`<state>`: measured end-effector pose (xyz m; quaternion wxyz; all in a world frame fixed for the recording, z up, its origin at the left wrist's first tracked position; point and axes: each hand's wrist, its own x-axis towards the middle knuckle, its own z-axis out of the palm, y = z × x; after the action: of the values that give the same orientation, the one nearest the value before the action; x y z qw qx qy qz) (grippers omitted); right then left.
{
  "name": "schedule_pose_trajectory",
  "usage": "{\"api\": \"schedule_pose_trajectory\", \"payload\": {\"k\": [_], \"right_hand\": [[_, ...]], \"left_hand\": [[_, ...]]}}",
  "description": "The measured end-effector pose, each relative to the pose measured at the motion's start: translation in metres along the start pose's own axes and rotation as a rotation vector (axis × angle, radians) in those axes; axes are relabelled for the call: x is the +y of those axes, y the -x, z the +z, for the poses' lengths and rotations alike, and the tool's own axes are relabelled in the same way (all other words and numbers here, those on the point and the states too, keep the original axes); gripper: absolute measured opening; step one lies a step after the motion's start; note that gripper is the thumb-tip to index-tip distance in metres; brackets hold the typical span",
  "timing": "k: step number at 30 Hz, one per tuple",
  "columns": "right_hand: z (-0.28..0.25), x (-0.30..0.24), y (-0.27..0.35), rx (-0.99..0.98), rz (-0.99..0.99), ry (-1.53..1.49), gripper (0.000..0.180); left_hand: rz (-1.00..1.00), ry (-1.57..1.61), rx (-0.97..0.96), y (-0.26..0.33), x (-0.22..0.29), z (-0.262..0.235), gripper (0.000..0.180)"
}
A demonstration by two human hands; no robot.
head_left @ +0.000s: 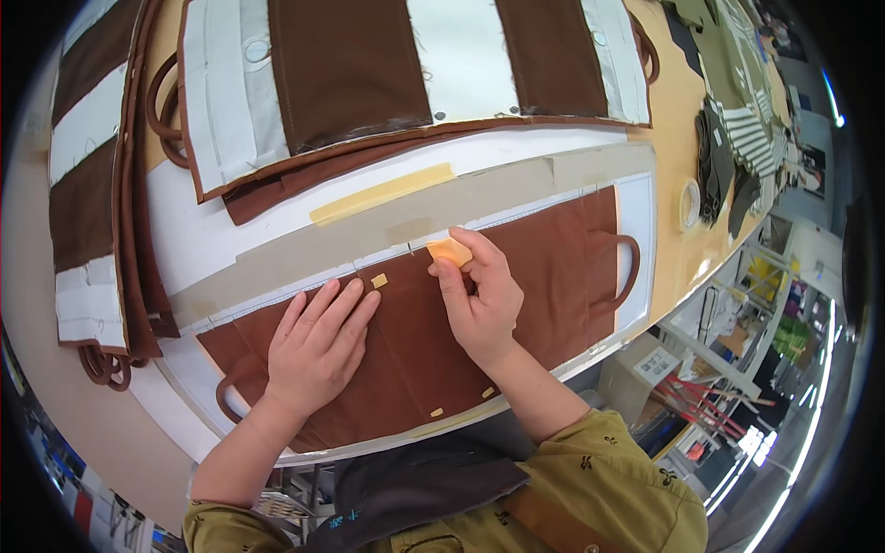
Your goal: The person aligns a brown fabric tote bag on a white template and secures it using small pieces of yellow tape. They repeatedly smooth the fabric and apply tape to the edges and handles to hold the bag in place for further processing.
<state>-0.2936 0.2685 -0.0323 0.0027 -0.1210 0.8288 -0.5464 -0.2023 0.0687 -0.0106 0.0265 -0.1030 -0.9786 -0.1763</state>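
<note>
A brown fabric bag panel (558, 267) with cord handles at both ends lies flat on a white and grey board (634, 267). My left hand (318, 346) rests on it palm down, fingers stretched out. Just beyond the fingertips is a small yellow tab (379, 281). Between thumb and fingers, my right hand (486, 304) pinches a small flat orange piece (449, 251), held at the panel's far edge; its exact kind is unclear. Along the near edge show a yellow tab (437, 412) and a second yellow tab (489, 393).
Brown pieces with white backing (355, 74) are stacked at the far side, and another stack (88, 194) stands at the left. A yellow strip (383, 194) lies on the board. To the right are a tape roll (689, 205) and olive garments (728, 64).
</note>
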Motion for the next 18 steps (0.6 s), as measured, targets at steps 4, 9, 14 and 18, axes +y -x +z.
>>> {"api": "schedule_pose_trajectory", "payload": {"k": [4, 9, 14, 18], "right_hand": [[-0.002, -0.002, -0.002, -0.003, -0.017, 0.038, 0.033], [-0.007, 0.000, 0.000, 0.044, 0.022, -0.231, 0.032], [-0.045, -0.024, 0.040, 0.117, 0.215, -0.369, 0.034], [-0.071, -0.015, 0.099, 0.120, 0.289, -0.256, 0.034]], "left_hand": [[-0.001, 0.015, 0.014, 0.001, 0.002, 0.001, 0.050], [0.011, 0.050, -0.014, -0.003, 0.003, 0.000, 0.051], [0.005, 0.018, -0.003, -0.001, 0.001, 0.001, 0.048], [0.023, -0.022, 0.017, 0.001, 0.001, 0.004, 0.046]]}}
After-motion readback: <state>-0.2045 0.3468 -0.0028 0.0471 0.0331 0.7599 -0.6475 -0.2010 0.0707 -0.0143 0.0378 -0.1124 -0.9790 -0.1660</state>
